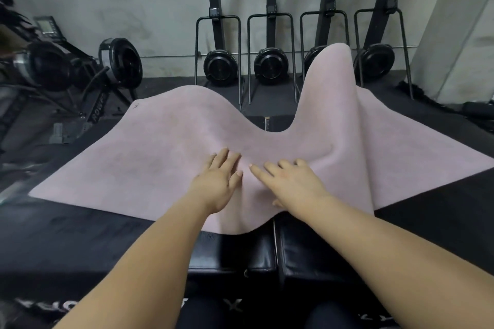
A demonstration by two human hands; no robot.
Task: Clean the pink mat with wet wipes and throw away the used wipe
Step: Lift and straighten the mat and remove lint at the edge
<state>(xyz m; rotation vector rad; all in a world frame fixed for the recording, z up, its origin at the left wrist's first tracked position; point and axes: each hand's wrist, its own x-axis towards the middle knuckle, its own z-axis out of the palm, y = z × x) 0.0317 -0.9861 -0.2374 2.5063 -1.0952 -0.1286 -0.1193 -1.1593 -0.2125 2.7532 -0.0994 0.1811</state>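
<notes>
The pink mat point(149, 152) is draped across black padded boxes, rumpled, with one hump at the back left and a taller peak at the back right. My left hand point(217, 184) rests flat on the mat near its front middle, fingers straight. Just right of it, my right hand point(290, 184) also lies on the mat with fingers spread and relaxed. Neither hand holds anything. No wet wipe is in view.
Black padded boxes point(315, 254) stand under the mat, with a gap between them at the middle. Several upright black exercise machines point(220, 64) line the back wall. Rowing machines point(117, 61) sit at the left. The floor is dark rubber.
</notes>
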